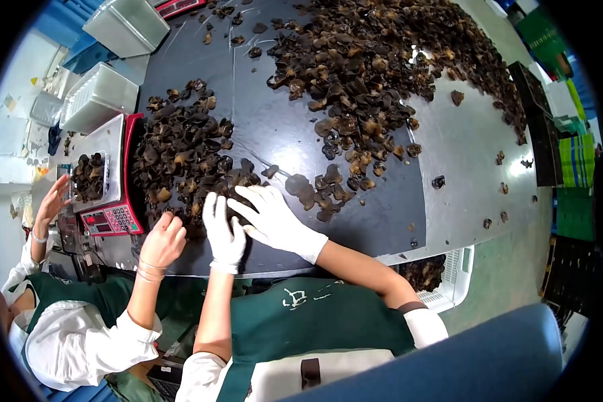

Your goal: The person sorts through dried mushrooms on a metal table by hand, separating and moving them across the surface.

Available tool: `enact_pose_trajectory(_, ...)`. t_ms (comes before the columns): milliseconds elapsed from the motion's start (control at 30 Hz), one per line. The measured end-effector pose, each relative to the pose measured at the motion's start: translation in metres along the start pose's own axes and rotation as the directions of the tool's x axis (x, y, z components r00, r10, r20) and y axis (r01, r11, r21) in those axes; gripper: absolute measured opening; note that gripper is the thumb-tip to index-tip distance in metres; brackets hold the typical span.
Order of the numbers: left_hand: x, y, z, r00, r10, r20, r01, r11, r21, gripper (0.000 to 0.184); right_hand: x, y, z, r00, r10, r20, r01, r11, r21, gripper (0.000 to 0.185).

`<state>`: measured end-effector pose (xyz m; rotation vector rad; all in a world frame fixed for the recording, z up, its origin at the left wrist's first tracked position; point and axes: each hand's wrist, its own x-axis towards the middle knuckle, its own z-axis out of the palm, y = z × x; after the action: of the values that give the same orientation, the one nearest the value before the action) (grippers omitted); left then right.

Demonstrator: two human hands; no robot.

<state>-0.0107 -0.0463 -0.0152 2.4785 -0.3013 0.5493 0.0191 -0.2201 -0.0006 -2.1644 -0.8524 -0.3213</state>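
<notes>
My left hand [224, 231], in a white glove, rests at the near edge of a pile of dark brown, curled, fungus-like pieces [181, 151]. Its fingers are apart and point away from me. Close on its right, my right hand [273, 218], also gloved in white, reaches leftward over the pile with fingers spread. The fingertips of the two hands nearly meet. Nothing is seen held in either hand; pieces under the fingers are partly hidden. A small group of pieces [327, 191] lies beyond my right hand.
At the left, a co-worker's bare hands [163, 248] are by the pile and a red scale [114, 220] bearing a filled clear tray [90, 177]. Stacked clear trays [100, 99] stand behind. A large heap [382, 53] covers the far table. A white basket [459, 275] sits below the right edge.
</notes>
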Motion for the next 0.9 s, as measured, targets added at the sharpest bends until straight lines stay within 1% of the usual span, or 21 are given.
enact_pose_trajectory(67, 0.005, -0.002, -0.014, 0.995, -0.031, -0.09, 0.033, 0.999, 0.02, 0.055, 0.019, -0.005, -0.029, 0.998, 0.041, 0.052, -0.044, 0.998, 0.049, 0.061)
enact_pose_trajectory(133, -0.003, 0.003, -0.023, 0.996, 0.012, -0.085, -0.006, 0.997, 0.071, 0.053, 0.02, -0.001, -0.066, 0.991, 0.127, 0.027, -0.123, 0.985, -0.118, 0.061)
enact_pose_trajectory(167, -0.007, 0.015, -0.025, 0.997, 0.043, -0.068, -0.04, 0.998, 0.041, 0.045, 0.012, 0.005, -0.081, 0.98, 0.198, 0.027, -0.187, 0.957, -0.222, 0.061)
enact_pose_trajectory(200, -0.008, 0.031, -0.026, 0.996, 0.086, -0.022, -0.087, 0.995, -0.051, 0.036, 0.004, 0.014, -0.095, 0.964, 0.265, 0.022, -0.244, 0.915, -0.323, 0.06)
enact_pose_trajectory(267, -0.015, 0.057, -0.019, 0.973, 0.206, 0.101, -0.173, 0.949, -0.263, 0.039, -0.02, 0.035, -0.1, 0.936, 0.35, -0.026, -0.314, 0.8, -0.511, 0.061)
enact_pose_trajectory(300, -0.022, 0.066, -0.008, 0.941, 0.29, 0.173, -0.209, 0.903, -0.375, 0.041, -0.022, 0.038, -0.09, 0.94, 0.341, -0.021, -0.305, 0.808, -0.504, 0.061)
enact_pose_trajectory(367, -0.036, 0.078, 0.013, 0.868, 0.425, 0.256, -0.239, 0.81, -0.536, 0.045, -0.026, 0.044, -0.076, 0.835, 0.52, 0.177, -0.34, 0.742, -0.578, 0.056)
enact_pose_trajectory(400, -0.042, 0.079, 0.023, 0.848, 0.457, 0.269, -0.238, 0.781, -0.578, 0.047, -0.02, 0.04, -0.064, 0.901, 0.403, 0.158, -0.286, 0.828, -0.483, 0.053)
enact_pose_trajectory(433, -0.045, 0.075, 0.032, 0.852, 0.448, 0.271, -0.231, 0.787, -0.573, 0.048, -0.01, 0.032, -0.052, 0.908, 0.383, 0.17, -0.289, 0.866, -0.408, 0.049)
enact_pose_trajectory(467, -0.047, 0.073, 0.039, 0.857, 0.438, 0.273, -0.224, 0.792, -0.569, 0.048, 0.006, 0.017, -0.051, 0.911, 0.347, 0.221, -0.302, 0.929, -0.214, 0.049)
enact_pose_trajectory(500, -0.048, 0.071, 0.039, 0.849, 0.426, 0.312, -0.19, 0.798, -0.572, 0.047, 0.002, 0.011, -0.036, 0.973, 0.18, 0.143, -0.154, 0.972, -0.175, 0.052)
enact_pose_trajectory(533, -0.051, 0.065, 0.04, 0.809, 0.459, 0.368, -0.247, 0.832, -0.496, 0.045, 0.009, 0.002, -0.029, 0.971, 0.145, 0.188, -0.126, 0.986, -0.108, 0.053)
enact_pose_trajectory(567, -0.055, 0.064, 0.044, 0.807, 0.465, 0.364, -0.247, 0.826, -0.506, 0.045, 0.012, -0.007, -0.029, 0.984, 0.059, 0.17, -0.062, 0.998, 0.011, 0.051)
enact_pose_trajectory(600, -0.055, 0.064, 0.047, 0.801, 0.474, 0.365, -0.245, 0.816, -0.523, 0.044, 0.006, -0.016, -0.034, 0.995, -0.027, 0.099, 0.024, 0.999, 0.025, 0.051)
enact_pose_trajectory(667, -0.055, 0.065, 0.051, 0.791, 0.49, 0.367, -0.238, 0.799, -0.552, 0.044, 0.002, -0.019, -0.048, 0.996, -0.049, 0.078, 0.046, 0.998, 0.039, 0.048)
enact_pose_trajectory(700, -0.055, 0.065, 0.052, 0.787, 0.493, 0.371, -0.233, 0.794, -0.562, 0.043, -0.002, -0.016, -0.06, 0.997, 0.057, 0.046, -0.058, 0.998, 0.023, 0.04)
enact_pose_trajectory(733, -0.056, 0.064, 0.052, 0.784, 0.495, 0.375, -0.227, 0.791, -0.568, 0.043, 0.003, -0.007, -0.085, 0.932, 0.238, 0.274, -0.25, 0.968, 0.011, 0.034)
enact_pose_trajectory(767, -0.047, 0.072, 0.05, 0.828, 0.495, 0.265, -0.262, 0.758, -0.597, 0.043, -0.01, 0.005, -0.095, 0.911, 0.362, 0.194, -0.356, 0.932, -0.067, 0.031)
enact_pose_trajectory(800, -0.045, 0.072, 0.049, 0.82, 0.5, 0.28, -0.273, 0.77, -0.577, 0.044, -0.03, 0.018, -0.102, 0.946, 0.323, 0.028, -0.313, 0.932, -0.182, 0.03)
enact_pose_trajectory(833, -0.045, 0.073, 0.049, 0.821, 0.497, 0.282, -0.27, 0.772, -0.576, 0.043, -0.043, 0.028, -0.106, 0.932, 0.363, -0.005, -0.355, 0.908, -0.223, 0.031)
enact_pose_trajectory(900, -0.045, 0.072, 0.05, 0.814, 0.501, 0.295, -0.267, 0.773, -0.576, 0.041, -0.06, 0.033, -0.11, 0.882, 0.457, 0.118, -0.403, 0.859, -0.316, 0.028)
